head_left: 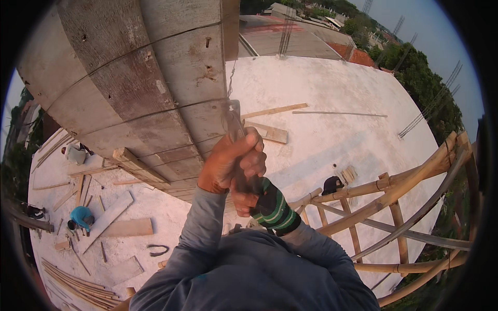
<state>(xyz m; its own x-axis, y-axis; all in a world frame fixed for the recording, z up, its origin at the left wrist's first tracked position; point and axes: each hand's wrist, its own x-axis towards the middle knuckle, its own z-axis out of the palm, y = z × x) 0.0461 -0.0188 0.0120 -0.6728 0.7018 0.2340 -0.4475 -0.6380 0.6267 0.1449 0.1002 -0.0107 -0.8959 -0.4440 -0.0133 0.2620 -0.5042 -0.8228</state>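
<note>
The left hand (228, 160) is closed in a fist around a metal-headed tool (235, 115), its thumb uppermost; blur keeps the tool's exact kind unclear. The head stands out beyond the fist, on the side away from the body, and the long axis runs roughly straight out from the chest, alongside the right edge of the plank formwork panel (199, 75). Whether the head touches the panel, I cannot tell. A thin twisted wire (231, 78) hangs by that edge, just beyond the head. The left hand is nearer to both head and panel. The right hand (249, 199), in a green-striped dark glove (280, 205) with bare fingers, sits just below and nearer the body; blur and overlap hide what it grips, so its closure is uncertain.
</note>
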